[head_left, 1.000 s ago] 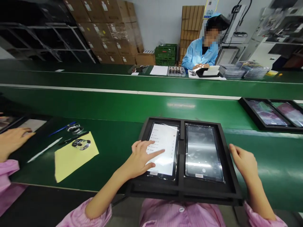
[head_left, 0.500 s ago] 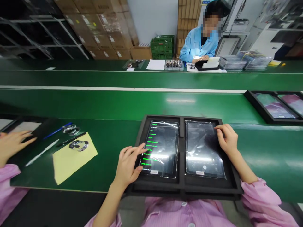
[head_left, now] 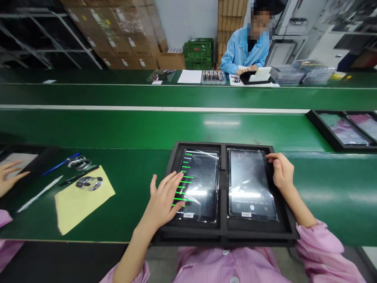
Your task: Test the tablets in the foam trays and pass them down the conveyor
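A black foam tray lies on the green conveyor belt in front of me and holds two film-wrapped tablets side by side. The left tablet shows a list in green text on a dark screen. My left hand sits over that tablet's lower left part, with its fingertips at the screen. The right tablet has a dark, glossy screen. My right hand rests at its upper right edge and holds nothing.
At the left, a pink-sleeved neighbour's hand lies near a black sheet. Pens and a yellow paper with a metal part lie beside my tray. Another tray sits at right. Across the belts, a blue-coated person handles a device.
The left tablet's screen has changed from a white list to green text on dark. My right hand has moved up onto the right tablet's upper edge. The view has tilted slightly.
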The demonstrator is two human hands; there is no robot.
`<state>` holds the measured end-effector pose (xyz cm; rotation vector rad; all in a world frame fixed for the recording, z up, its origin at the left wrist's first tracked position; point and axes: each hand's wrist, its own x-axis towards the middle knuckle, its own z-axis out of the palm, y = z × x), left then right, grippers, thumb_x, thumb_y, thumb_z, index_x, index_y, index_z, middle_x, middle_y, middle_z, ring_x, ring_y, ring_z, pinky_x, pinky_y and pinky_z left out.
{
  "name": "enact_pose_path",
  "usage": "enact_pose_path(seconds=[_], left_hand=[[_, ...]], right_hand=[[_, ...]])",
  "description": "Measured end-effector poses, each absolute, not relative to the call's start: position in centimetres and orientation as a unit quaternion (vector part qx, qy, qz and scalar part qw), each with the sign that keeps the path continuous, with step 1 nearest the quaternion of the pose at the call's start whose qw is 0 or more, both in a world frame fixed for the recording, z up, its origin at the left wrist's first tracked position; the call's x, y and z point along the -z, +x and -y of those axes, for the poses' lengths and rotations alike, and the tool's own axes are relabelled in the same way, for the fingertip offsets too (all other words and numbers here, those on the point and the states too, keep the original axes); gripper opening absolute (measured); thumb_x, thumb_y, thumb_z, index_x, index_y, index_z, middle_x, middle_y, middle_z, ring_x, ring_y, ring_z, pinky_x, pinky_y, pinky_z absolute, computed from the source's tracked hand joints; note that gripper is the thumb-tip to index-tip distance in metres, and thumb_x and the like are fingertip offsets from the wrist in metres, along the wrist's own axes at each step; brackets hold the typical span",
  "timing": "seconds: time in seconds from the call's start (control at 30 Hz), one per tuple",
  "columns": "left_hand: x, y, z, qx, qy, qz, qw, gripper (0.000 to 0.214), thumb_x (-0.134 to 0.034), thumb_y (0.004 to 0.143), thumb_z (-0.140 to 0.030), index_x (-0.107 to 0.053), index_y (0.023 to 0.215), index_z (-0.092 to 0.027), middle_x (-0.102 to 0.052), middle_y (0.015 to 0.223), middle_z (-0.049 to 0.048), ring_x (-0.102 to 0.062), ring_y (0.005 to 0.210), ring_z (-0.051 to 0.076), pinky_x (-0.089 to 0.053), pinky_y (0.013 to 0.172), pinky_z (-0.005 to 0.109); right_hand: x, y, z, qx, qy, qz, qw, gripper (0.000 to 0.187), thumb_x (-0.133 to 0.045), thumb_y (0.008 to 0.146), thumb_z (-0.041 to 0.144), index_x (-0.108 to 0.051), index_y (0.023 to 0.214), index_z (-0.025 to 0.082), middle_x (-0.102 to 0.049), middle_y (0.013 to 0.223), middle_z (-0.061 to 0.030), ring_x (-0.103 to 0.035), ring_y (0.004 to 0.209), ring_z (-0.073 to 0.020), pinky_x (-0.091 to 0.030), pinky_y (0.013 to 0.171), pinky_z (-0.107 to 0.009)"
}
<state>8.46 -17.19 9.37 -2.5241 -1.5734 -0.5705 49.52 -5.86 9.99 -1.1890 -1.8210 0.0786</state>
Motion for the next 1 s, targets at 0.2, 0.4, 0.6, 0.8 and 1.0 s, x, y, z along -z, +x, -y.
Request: enact_pose_path(seconds=[0.2, 0.4, 0.6, 0.8, 1.0], left_hand=[[-9.3, 8.7, 17.4, 0.16, -0.844, 0.509, 0.05, 0.079, -0.035, 0.099, -0.065, -0.015, 0.161, -0.019, -0.066, 0.134, 0.0168, -0.056, 0.124, 0.033, 0.004, 0.12, 0.06], [-9.4, 8.7, 17.7, 0.187, -0.837, 0.513, 0.026, 0.068, -0.04, 0.1, -0.058, -0.027, 0.157, -0.025, -0.07, 0.125, 0.0119, -0.061, 0.112, 0.031, 0.004, 0.119, 0.062], [-9.9, 7.6, 17.3, 0.247, -0.814, 0.525, -0.023, 0.07, -0.02, 0.1, -0.065, -0.027, 0.156, -0.023, -0.06, 0.141, 0.0162, -0.051, 0.132, 0.034, 0.004, 0.119, 0.064], [-11.9, 6.5, 14.5, 0.187, -0.837, 0.514, -0.031, 0.067, -0.029, 0.099, -0.063, -0.035, 0.153, -0.024, -0.058, 0.144, 0.0151, -0.048, 0.136, 0.036, 0.012, 0.115, 0.07], [-13.2, 11.5, 6.2, 0.137, -0.875, 0.439, -0.15, 0.056, -0.028, 0.104, -0.049, -0.038, 0.15, -0.019, -0.052, 0.148, 0.0147, -0.051, 0.136, 0.027, -0.036, 0.116, 0.05]], right_hand=[[-10.0, 49.6, 5.9, -0.069, -0.504, 0.735, 0.448, 0.052, -0.025, 0.104, 0.054, -0.064, 0.093, 0.021, -0.063, 0.075, -0.0047, -0.064, 0.072, -0.0211, -0.048, 0.068, -0.034], [-10.1, 49.5, 6.0, -0.084, -0.516, 0.728, 0.444, 0.052, -0.025, 0.104, 0.055, -0.064, 0.095, 0.022, -0.062, 0.074, -0.0049, -0.063, 0.071, -0.0218, -0.049, 0.068, -0.035], [-9.8, 49.5, 5.7, -0.091, -0.505, 0.729, 0.454, 0.05, -0.027, 0.104, 0.053, -0.064, 0.096, 0.02, -0.063, 0.074, -0.0045, -0.062, 0.071, -0.0206, -0.048, 0.068, -0.033], [-9.6, 49.5, 2.8, -0.125, -0.517, 0.722, 0.442, 0.054, -0.026, 0.103, 0.06, -0.063, 0.097, 0.021, -0.062, 0.069, -0.0023, -0.061, 0.067, -0.02, -0.047, 0.067, -0.033], [-9.4, 49.5, 0.6, -0.115, -0.523, 0.737, 0.412, 0.057, -0.024, 0.102, 0.063, -0.063, 0.097, 0.022, -0.065, 0.07, -0.0038, -0.064, 0.069, -0.0219, -0.048, 0.069, -0.034]])
